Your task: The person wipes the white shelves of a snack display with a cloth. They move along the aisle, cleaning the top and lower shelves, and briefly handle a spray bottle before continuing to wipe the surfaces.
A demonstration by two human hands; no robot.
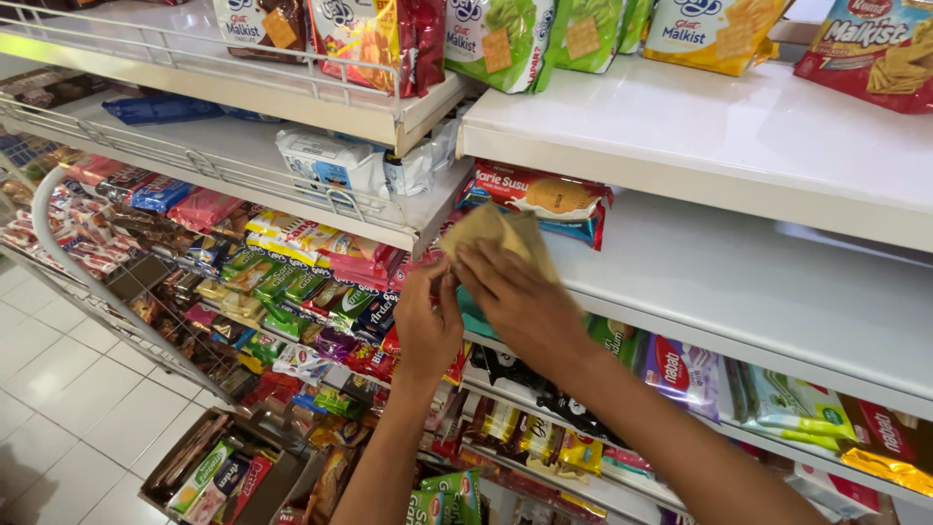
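Observation:
A tan cloth (499, 233) lies folded against the front left corner of a white shelf (739, 282). My right hand (522, 299) lies flat on the cloth's lower part, fingers pointing up and left. Beside it, my left hand (426, 329) pinches the cloth's lower left edge with its fingertips. Just behind the cloth, a red and white biscuit packet (544, 194) rests on a blue one at the left end of the shelf. Nothing else stands on the visible part of that shelf.
The upper white shelf (680, 126) carries green, yellow and red cracker packets. Wire-railed shelves (243, 185) at left hold white packs and many snack packets. Below my arms hang more packets. A cardboard box (219, 467) of snacks stands on the white tiled floor (68, 389).

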